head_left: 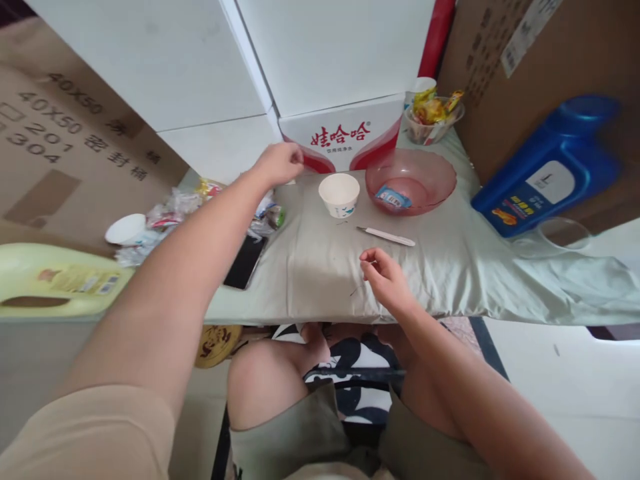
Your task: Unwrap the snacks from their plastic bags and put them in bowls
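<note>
My left hand [281, 163] reaches to the back of the cloth-covered surface, beside the white and red box. Its fingers are closed and bent down; whatever they hold, if anything, is hidden. My right hand [386, 277] hovers near the front edge with fingers curled and thumb near the index finger; I cannot make out anything in it. Between the hands stands a white paper cup [340, 197], upright. A slim white-handled tool with a dark narrow tip [389, 236] lies just beyond my right hand. The pink translucent bowl [415, 200] holds a blue packet [393, 197].
A black phone [246, 261] lies below my left forearm, near crumpled wrappers [270, 217] and a tipped paper cup [126, 230]. Yellow bottle [65, 280] at left, blue bottle [550, 167] and clear cup [565, 237] at right. Behind: a printed box [345, 137] and a snack cup [431, 123].
</note>
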### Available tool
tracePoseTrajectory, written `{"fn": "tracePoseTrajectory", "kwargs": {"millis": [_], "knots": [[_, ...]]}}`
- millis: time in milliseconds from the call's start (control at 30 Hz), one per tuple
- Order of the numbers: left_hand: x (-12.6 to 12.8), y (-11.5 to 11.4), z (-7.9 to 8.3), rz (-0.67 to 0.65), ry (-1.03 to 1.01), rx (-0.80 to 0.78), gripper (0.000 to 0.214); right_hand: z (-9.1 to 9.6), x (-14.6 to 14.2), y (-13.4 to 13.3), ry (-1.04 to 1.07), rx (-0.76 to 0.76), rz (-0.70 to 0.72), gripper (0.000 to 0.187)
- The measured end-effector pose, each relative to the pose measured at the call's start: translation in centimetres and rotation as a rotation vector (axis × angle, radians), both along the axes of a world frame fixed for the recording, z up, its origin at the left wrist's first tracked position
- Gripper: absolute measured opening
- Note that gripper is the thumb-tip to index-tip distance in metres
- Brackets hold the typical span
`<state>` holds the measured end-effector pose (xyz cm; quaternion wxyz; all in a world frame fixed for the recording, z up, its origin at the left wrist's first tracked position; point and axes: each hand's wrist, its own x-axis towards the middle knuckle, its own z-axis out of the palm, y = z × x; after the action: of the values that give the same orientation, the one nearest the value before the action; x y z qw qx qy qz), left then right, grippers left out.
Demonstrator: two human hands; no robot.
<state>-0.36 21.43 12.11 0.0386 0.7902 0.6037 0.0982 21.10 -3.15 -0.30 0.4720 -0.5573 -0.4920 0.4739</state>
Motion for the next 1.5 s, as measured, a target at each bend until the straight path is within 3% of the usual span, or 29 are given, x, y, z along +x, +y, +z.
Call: {"fn": "tracePoseTrajectory", "kwargs": {"millis": [133, 267, 367, 500, 700, 833, 900, 1000, 1167, 1233, 1367, 1500], "knots": [[-7.2, -3.3, 1.2, 0.170, 0.207, 0.004, 0.044, -0.2, 0.1, -0.5, -0.019, -0.034, -0.001, 0.024], [-10.5, -4.1, -0.6, 0.211, 0.374, -0.275, 0.076, -0.2, 0.0, -0.3, -0.033, -0.034, -0.032, 0.026], [-10.5, -3.5, -2.4, 0.196, 0.430, -0.356, 0.085, -0.1, -0.2, -0.1, -0.038, -0.037, -0.045, 0.026], [-9.6, -3.1, -3.4, 0.173, 0.453, -0.270, 0.073, 0.2, -0.4, 0.1, -0.053, -0.045, -0.043, 0.025], [-9.4, -4.8, -2.3, 0.104, 0.396, -0.144, 0.054, 0.6, -0.6, 0.0, -0.054, -0.047, -0.040, 0.026], [-8.7, -7.0, -1.0, 0.094, 0.154, -0.060, 0.050, 0.3, -0.6, -0.4, -0.047, -0.036, -0.039, 0.025], [-7.2, -8.7, -1.2, 0.037, -0.003, -0.037, 0.050, 0.0, -0.4, -0.4, -0.036, -0.029, -0.054, 0.025], [-3.8, -12.1, -3.4, -0.137, -0.192, -0.127, 0.050, -0.2, 0.2, -0.3, -0.030, -0.011, -0.092, 0.025], [0.3, -17.6, -9.3, -0.407, -0.465, -0.329, 0.052, -0.6, 1.4, -0.1, -0.076, -0.002, -0.135, 0.024], [0.9, -19.0, -10.9, -0.347, -0.578, -0.286, 0.052, -0.8, 1.7, 0.0, -0.102, 0.000, -0.132, 0.024], [1.9, -20.9, -12.6, -0.149, -0.680, -0.158, 0.028, -0.8, 1.7, -0.1, -0.179, 0.045, -0.100, 0.024], [3.5, -21.9, -14.2, -0.201, -0.642, -0.205, 0.029, -0.4, 1.7, -0.3, -0.337, 0.210, -0.010, 0.033]]}}
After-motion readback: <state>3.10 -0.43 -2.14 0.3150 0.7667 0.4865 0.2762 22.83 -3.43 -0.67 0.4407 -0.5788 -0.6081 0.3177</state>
